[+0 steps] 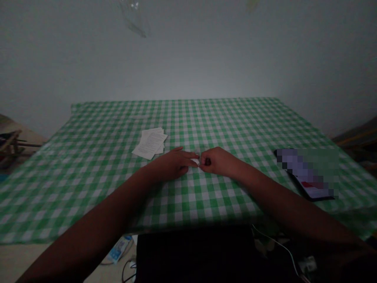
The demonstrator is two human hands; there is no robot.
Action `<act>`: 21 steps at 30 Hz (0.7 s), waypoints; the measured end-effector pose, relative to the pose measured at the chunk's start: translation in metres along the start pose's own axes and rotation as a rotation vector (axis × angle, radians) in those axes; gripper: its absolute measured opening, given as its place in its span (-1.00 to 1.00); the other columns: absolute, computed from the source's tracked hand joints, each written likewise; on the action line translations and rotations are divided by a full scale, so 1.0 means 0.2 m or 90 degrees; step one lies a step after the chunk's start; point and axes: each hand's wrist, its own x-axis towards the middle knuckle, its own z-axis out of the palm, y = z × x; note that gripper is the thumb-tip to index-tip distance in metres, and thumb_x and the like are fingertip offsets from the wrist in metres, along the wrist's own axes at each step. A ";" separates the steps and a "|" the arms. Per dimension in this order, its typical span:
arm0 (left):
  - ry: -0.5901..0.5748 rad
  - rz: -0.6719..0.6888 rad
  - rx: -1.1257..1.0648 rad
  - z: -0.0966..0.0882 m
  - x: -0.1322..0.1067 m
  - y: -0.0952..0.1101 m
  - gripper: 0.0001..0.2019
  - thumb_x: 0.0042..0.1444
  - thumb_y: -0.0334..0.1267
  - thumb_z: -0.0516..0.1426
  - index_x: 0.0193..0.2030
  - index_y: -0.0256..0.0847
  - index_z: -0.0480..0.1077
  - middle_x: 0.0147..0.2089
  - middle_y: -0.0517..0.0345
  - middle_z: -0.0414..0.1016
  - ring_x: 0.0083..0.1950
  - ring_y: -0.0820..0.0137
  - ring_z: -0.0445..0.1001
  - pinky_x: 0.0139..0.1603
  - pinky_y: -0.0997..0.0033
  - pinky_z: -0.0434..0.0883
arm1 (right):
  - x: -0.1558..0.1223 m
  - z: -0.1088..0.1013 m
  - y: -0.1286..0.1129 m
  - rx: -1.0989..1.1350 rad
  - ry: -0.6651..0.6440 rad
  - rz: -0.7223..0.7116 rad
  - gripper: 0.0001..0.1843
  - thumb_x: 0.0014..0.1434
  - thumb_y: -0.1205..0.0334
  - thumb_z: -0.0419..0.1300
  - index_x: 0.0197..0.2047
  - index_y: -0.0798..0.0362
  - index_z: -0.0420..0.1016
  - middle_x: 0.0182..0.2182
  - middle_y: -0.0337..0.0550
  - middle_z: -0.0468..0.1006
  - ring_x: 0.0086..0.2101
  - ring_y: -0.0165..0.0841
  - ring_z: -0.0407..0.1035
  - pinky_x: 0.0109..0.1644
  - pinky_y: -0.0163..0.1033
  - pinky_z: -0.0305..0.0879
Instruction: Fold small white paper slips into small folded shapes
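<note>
A small white piece of paper point(195, 161), perhaps folded, is between my two hands over the middle of the table. My left hand point(172, 164) reaches in from the left with its fingers stretched forward, and they hold the paper's left part against the cloth. With curled fingers, my right hand point(219, 161) pinches the paper's right end. The fingers cover much of the paper, so its full shape is hidden. Just beyond my left hand lies a loose stack of printed paper sheets point(150, 143).
A green-and-white checked cloth point(206, 122) covers the table, which stands against a pale wall. At the right lies a phone or tablet point(306, 175) with its screen pixelated. A white cable point(277, 241) hangs below the front edge. A blue-and-white packet point(119, 249) is beneath on the left.
</note>
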 end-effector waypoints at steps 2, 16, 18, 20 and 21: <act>0.007 0.006 -0.001 0.00 0.00 0.00 -0.52 0.19 -0.49 0.03 0.18 0.03 0.40 0.38 0.17 0.29 0.40 0.31 0.25 0.46 -0.15 -0.05 | -0.01 0.00 0.00 0.003 -0.005 -0.011 -0.89 0.11 0.28 0.28 -0.44 0.03 0.50 -0.51 -0.30 0.54 -0.48 -0.46 0.36 -0.38 -0.30 0.12; 0.002 0.008 -0.001 0.00 0.00 0.00 -0.54 0.18 -0.49 0.04 0.16 0.01 0.41 0.37 0.15 0.31 0.40 0.27 0.25 0.45 -0.19 -0.04 | -0.01 -0.01 -0.02 0.021 -0.003 0.009 -0.92 0.11 0.32 0.28 -0.43 0.03 0.51 -0.49 -0.30 0.56 -0.47 -0.46 0.39 -0.35 -0.31 0.18; 0.007 0.008 -0.005 0.00 0.00 0.00 -0.55 0.18 -0.49 0.04 0.15 0.00 0.41 0.35 0.15 0.33 0.39 0.28 0.26 0.45 -0.18 -0.04 | -0.01 -0.01 -0.03 0.017 0.002 0.029 -0.91 0.11 0.34 0.27 -0.43 0.03 0.50 -0.47 -0.28 0.57 -0.47 -0.45 0.39 -0.35 -0.30 0.18; 0.011 0.007 -0.008 0.00 0.00 0.00 -0.55 0.18 -0.49 0.04 0.14 0.01 0.42 0.35 0.15 0.34 0.38 0.28 0.27 0.45 -0.18 -0.04 | 0.00 -0.01 -0.03 0.017 0.007 0.043 -0.91 0.11 0.35 0.26 -0.43 0.03 0.50 -0.46 -0.27 0.58 -0.45 -0.44 0.40 -0.34 -0.30 0.19; 0.012 0.005 -0.008 0.00 0.00 0.00 -0.55 0.18 -0.48 0.04 0.14 0.01 0.42 0.35 0.15 0.33 0.38 0.28 0.27 0.45 -0.17 -0.04 | 0.00 -0.01 -0.03 0.016 0.012 0.046 -0.92 0.10 0.34 0.26 -0.42 0.03 0.50 -0.46 -0.26 0.58 -0.45 -0.43 0.40 -0.34 -0.30 0.19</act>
